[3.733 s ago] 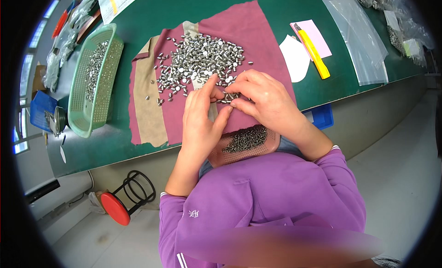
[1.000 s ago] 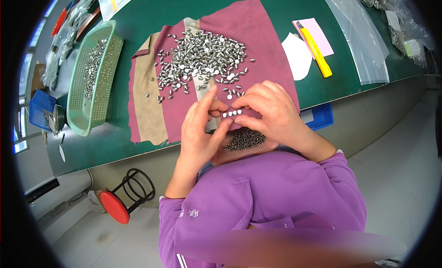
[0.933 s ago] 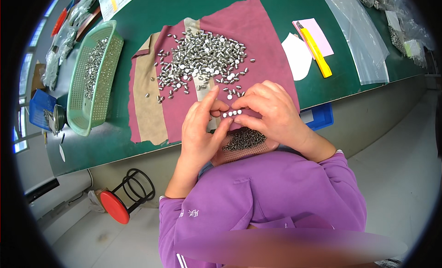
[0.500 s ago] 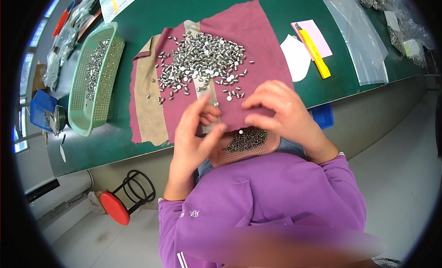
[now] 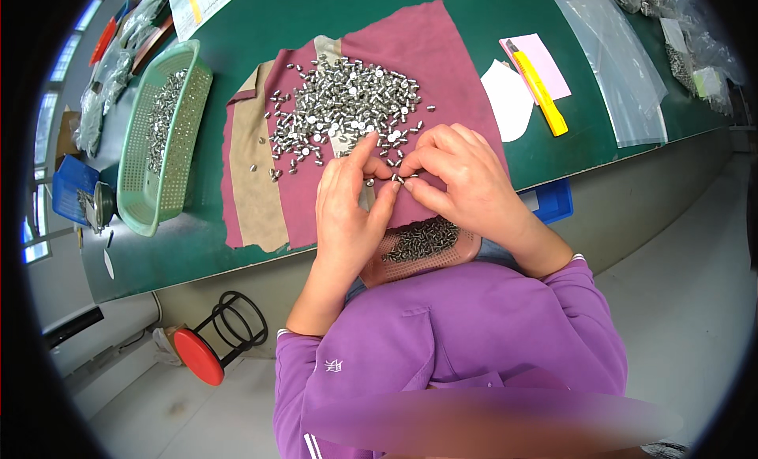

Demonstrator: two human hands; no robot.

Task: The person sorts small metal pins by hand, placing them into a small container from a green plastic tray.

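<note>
My left hand [image 5: 347, 197] and my right hand [image 5: 466, 175] meet at the near edge of a maroon cloth [image 5: 442, 72]. Thumbs and forefingers of both hands pinch at small silver metal pieces [image 5: 397, 178]; the fingertips partly cover them, so I cannot tell how many there are. Just beyond my fingers, a heap of short silver metal pieces [image 5: 347, 96], some showing round white ends, spreads over the cloth. Below my hands, a pink perforated basket [image 5: 375, 276] on my lap holds many small, darker metal pieces [image 5: 422, 242].
A pale green perforated basket [image 5: 130, 167] with more metal pieces stands at the left. To the right lie a white card [image 5: 505, 104], a yellow utility knife [image 5: 541, 92] on pink paper, and clear plastic bags [image 5: 620, 72]. A red stool [image 5: 197, 356] stands on the floor.
My hands have come together from apart and moved slightly farther over the cloth. Their fingertips now close on small metal pieces. A piece that was above the pink basket no longer shows there.
</note>
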